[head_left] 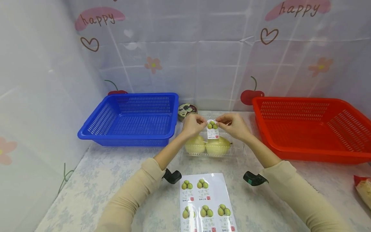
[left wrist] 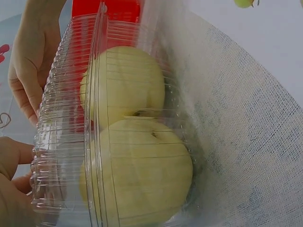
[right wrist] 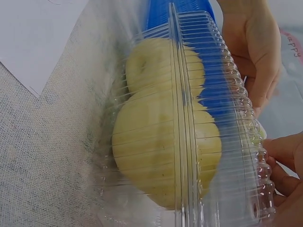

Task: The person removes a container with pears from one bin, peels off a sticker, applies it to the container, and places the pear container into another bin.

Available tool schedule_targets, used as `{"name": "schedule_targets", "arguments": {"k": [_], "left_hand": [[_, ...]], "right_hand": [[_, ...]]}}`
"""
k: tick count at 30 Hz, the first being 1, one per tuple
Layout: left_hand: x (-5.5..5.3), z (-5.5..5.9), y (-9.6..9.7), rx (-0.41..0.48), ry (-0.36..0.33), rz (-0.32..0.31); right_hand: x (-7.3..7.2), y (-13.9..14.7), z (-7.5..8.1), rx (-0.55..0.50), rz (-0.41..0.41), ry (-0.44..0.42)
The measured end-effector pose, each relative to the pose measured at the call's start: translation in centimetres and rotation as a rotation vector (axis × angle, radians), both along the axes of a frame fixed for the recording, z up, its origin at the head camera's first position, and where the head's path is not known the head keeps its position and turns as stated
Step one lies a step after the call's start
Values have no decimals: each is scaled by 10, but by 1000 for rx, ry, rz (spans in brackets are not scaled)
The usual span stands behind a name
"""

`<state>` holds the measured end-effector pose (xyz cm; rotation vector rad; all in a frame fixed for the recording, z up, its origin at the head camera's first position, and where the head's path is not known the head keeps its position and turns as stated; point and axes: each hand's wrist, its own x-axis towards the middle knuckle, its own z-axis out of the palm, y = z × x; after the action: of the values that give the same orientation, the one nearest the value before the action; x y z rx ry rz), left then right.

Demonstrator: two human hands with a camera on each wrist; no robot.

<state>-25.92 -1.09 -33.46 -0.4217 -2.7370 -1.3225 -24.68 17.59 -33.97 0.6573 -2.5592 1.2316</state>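
Left hand [head_left: 193, 125]: you pinch the upper left of the sticker [head_left: 213, 132].
Right hand [head_left: 233, 125]: you pinch its upper right.
Sticker: over the clear box [head_left: 237, 149] (fruit printed on top).
Clear box: two pears [head_left: 218, 147] inside, between blue basket [head_left: 142, 122] and red basket [head_left: 295, 135].

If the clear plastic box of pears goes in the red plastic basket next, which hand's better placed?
Right, probably: the right hand is nearer the red basket, the left hand nearer the blue plastic basket. Both hold the white rectangular label.
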Motion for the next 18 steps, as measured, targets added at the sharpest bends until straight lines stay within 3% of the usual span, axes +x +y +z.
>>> {"name": "schedule_targets", "arguments": {"k": [18], "left_hand": [[-7, -3, 4, -124, 55, -5]], "right_hand": [[0, 1, -2, 41, -4, 20]]}}
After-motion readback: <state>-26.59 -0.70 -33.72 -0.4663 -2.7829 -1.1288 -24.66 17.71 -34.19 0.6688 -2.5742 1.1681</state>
